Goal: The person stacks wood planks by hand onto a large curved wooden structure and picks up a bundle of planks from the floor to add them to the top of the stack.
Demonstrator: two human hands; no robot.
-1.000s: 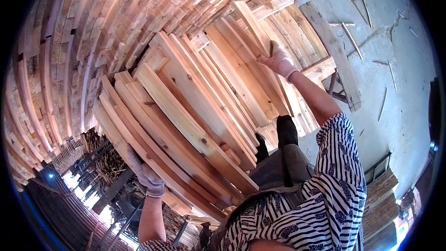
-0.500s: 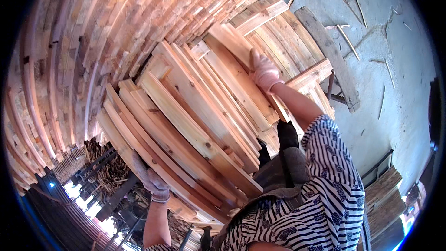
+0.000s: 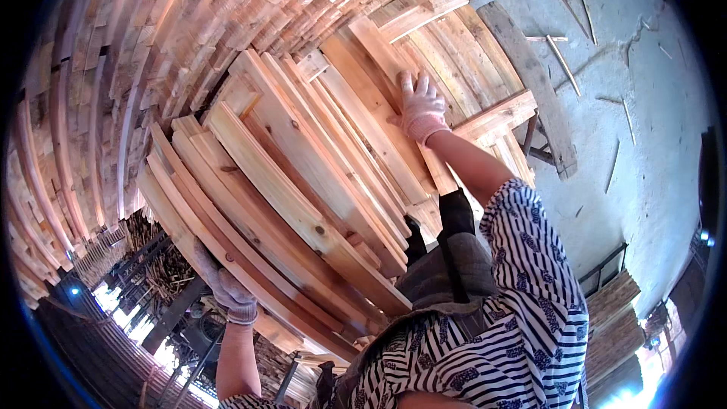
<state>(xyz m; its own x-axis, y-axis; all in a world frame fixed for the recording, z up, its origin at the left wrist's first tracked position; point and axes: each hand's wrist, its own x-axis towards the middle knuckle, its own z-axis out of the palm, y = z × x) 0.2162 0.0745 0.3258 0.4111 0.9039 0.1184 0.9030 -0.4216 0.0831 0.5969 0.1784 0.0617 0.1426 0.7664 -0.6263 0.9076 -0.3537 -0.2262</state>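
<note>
Gloved left hand (image 3: 227, 294) and right hand (image 3: 420, 108) on stacked planks (image 3: 303, 197).

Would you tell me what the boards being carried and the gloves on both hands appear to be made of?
Boards: bare sawn wood, pale with visible grain and knots, seemingly unfinished. Gloves on the left hand and right hand: whitish knitted fabric, probably cotton, judging by the ribbed cuffs.

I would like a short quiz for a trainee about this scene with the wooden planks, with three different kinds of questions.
1. True or false: the right hand lies flat on top of the bundle of planks.
2. Where does the left hand grip the bundle?
A. its lower left edge
B. its far end
C. nowhere
3. Fill in: both hands wear light work ____.

Key: 1 true; 2 A; 3 gloves.
</note>
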